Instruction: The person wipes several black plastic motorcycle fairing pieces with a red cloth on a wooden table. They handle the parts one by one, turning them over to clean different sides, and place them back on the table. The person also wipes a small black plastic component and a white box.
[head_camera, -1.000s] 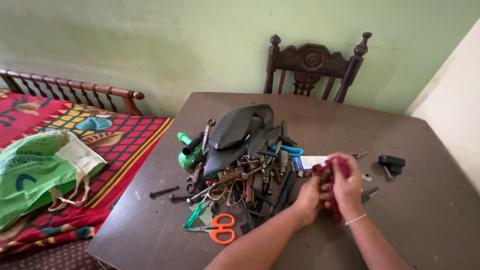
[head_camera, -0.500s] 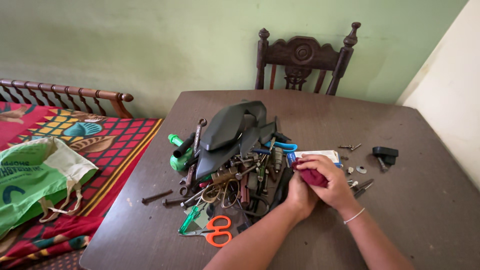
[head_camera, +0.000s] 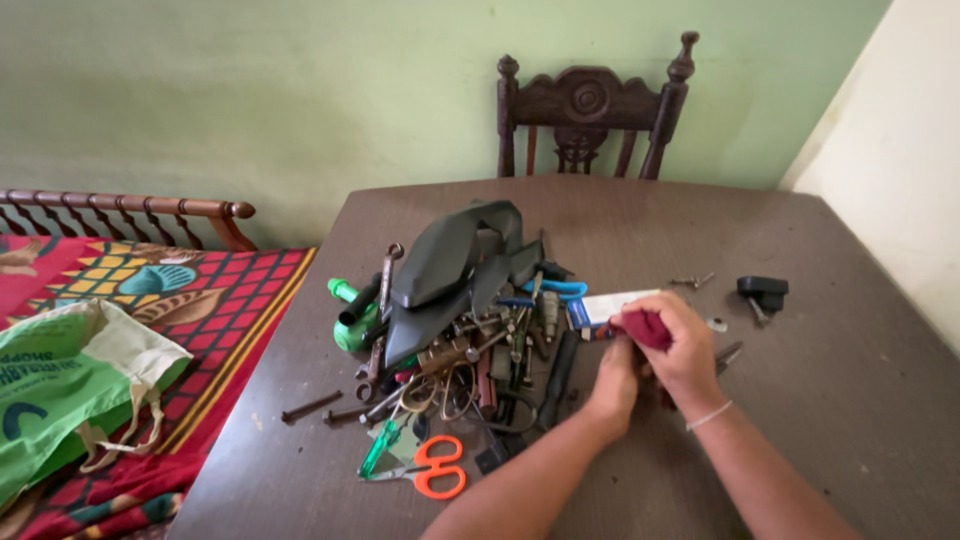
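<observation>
Both hands work a dark red cloth (head_camera: 645, 328) over the brown table (head_camera: 800, 420). My right hand (head_camera: 685, 345) closes over the cloth from above. My left hand (head_camera: 612, 385) presses against it from the left, and what it grips under the cloth is hidden. Just left of the hands lies a heap of tools (head_camera: 480, 350): spanners, pliers, bolts and a black plastic cover (head_camera: 445, 270). Orange-handled scissors (head_camera: 440, 472) and a green screwdriver (head_camera: 378, 450) lie at the heap's near edge.
A small black block (head_camera: 763, 290) and loose screws (head_camera: 693, 282) lie right of the hands. A carved wooden chair (head_camera: 585, 110) stands behind the table. Left of the table is a bed with a patterned red cover (head_camera: 200, 300) and a green bag (head_camera: 60, 380).
The cloth was bunched up and lifted between both hands; now it is pressed smaller and lower near the table. The view has shifted up and right.
</observation>
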